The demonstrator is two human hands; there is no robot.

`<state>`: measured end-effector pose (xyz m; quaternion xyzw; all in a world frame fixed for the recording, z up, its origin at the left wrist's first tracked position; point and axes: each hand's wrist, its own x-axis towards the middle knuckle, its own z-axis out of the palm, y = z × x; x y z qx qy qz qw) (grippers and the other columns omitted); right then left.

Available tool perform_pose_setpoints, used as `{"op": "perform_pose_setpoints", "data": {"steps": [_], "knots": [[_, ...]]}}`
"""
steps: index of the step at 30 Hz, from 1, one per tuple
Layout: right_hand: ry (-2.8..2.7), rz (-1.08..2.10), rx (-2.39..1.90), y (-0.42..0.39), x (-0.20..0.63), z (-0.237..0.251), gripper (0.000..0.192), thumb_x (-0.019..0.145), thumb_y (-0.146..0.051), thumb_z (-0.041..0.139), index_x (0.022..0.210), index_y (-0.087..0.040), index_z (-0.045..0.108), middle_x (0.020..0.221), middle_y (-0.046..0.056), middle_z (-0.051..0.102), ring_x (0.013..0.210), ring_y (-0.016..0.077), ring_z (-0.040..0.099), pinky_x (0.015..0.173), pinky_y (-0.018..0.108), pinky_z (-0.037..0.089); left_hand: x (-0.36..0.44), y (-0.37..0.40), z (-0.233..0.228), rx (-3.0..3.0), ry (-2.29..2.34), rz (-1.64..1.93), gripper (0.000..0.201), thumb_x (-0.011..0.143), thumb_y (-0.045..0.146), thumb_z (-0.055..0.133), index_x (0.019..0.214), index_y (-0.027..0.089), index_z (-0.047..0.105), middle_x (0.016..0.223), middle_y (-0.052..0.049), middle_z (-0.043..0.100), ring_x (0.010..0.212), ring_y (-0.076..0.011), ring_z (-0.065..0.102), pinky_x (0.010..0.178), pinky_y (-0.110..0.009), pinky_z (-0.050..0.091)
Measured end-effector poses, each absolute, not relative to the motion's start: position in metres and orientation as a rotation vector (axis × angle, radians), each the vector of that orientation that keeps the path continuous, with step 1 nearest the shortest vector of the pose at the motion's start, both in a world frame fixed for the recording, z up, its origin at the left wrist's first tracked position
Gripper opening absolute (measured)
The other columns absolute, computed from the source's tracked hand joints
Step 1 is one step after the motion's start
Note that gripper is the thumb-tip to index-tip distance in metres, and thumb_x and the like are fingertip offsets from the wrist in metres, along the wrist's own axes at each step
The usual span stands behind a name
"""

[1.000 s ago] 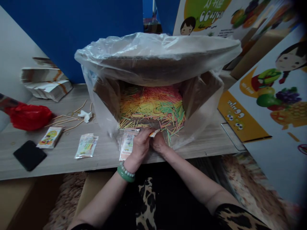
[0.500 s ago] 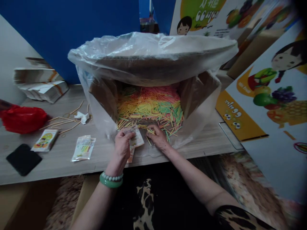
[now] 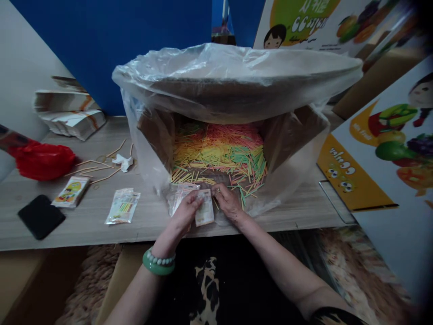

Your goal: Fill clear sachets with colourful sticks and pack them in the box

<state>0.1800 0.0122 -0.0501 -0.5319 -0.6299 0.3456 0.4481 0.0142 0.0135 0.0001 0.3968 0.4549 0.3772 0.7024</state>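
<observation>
The large cardboard box lined with clear plastic film (image 3: 216,117) lies on its side on the pale wood-grain table (image 3: 84,225), its open mouth toward the person. Risk: the loose film hangs low over the opening and could snag a reaching hand.

The heap of thin coloured sticks, pink, yellow and green (image 3: 219,151), fills the box floor and spills to its front edge. Risk: a sweep of the wrist could push sticks off the table edge onto the floor.

The small clear printed sachet (image 3: 204,212) lies at the table's near edge, just in front of the box mouth, pinched at its left side by the left hand (image 3: 184,214). More sachets appear to lie under that hand. Risk: a loose pinch lets the sachet slide off.

The right hand (image 3: 230,203) touches the sachet's top right corner; its fingers look closed on a few sticks, though blur prevents certainty. Risk: sticks missing the sachet mouth would scatter.
</observation>
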Motion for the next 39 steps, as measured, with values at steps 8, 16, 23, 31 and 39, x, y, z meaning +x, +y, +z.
{"op": "perform_pose_setpoints", "data": {"steps": [8, 16, 23, 31, 39], "knots": [[-1.545, 0.856, -1.310, 0.013, 0.185, -0.043, 0.017, 0.091, -0.030, 0.044, 0.088, -0.025, 0.059, 0.085, 0.001, 0.066, 0.083, 0.0182, 0.062, 0.079, 0.030, 0.047, -0.002, 0.016, -0.006, 1.125, 1.086, 0.816, 0.029, 0.071, 0.043, 0.074, 0.070, 0.016, 0.064, 0.065, 0.000, 0.062, 0.065, -0.0140, 0.057, 0.062, -0.025, 0.046], [-1.632, 0.858, -1.393, 0.013, 0.186, -0.053, 0.013, 0.089, -0.029, 0.046, 0.087, -0.025, 0.058, 0.081, 0.001, 0.065, 0.078, 0.0187, 0.060, 0.074, 0.030, 0.045, 0.008, 0.012, 0.000, 0.629, 1.131, 0.931, 0.035, 0.054, 0.017, 0.074, 0.088, 0.017, 0.064, 0.080, -0.002, 0.071, 0.067, -0.0179, 0.066, 0.065, -0.032, 0.055], [-1.516, 0.860, -1.319, 0.012, 0.188, -0.046, 0.016, 0.092, -0.029, 0.044, 0.088, -0.025, 0.059, 0.088, 0.002, 0.069, 0.087, 0.0197, 0.064, 0.080, 0.032, 0.048, 0.013, 0.007, -0.008, 0.631, 0.988, 0.779, 0.037, 0.056, 0.031, 0.086, 0.085, 0.013, 0.071, 0.078, -0.008, 0.074, 0.071, -0.0230, 0.070, 0.071, -0.036, 0.057], [-1.672, 0.837, -1.382, 0.014, 0.190, -0.055, 0.015, 0.088, -0.028, 0.044, 0.089, -0.025, 0.059, 0.082, 0.001, 0.064, 0.077, 0.0193, 0.059, 0.073, 0.030, 0.045, 0.012, 0.007, -0.021, 0.663, 1.088, 0.885, 0.035, 0.052, 0.036, 0.090, 0.073, 0.013, 0.074, 0.068, -0.003, 0.071, 0.057, -0.0139, 0.061, 0.059, -0.027, 0.051], [-1.515, 0.740, -1.334, 0.006, 0.187, -0.049, 0.016, 0.096, -0.030, 0.043, 0.097, -0.023, 0.057, 0.089, 0.004, 0.067, 0.084, 0.0196, 0.064, 0.080, 0.032, 0.047, 0.009, 0.001, -0.015, 1.097, 1.129, 1.019, 0.020, 0.075, 0.031, 0.074, 0.064, 0.015, 0.070, 0.060, 0.003, 0.059, 0.060, -0.0101, 0.050, 0.058, -0.020, 0.040]]}}
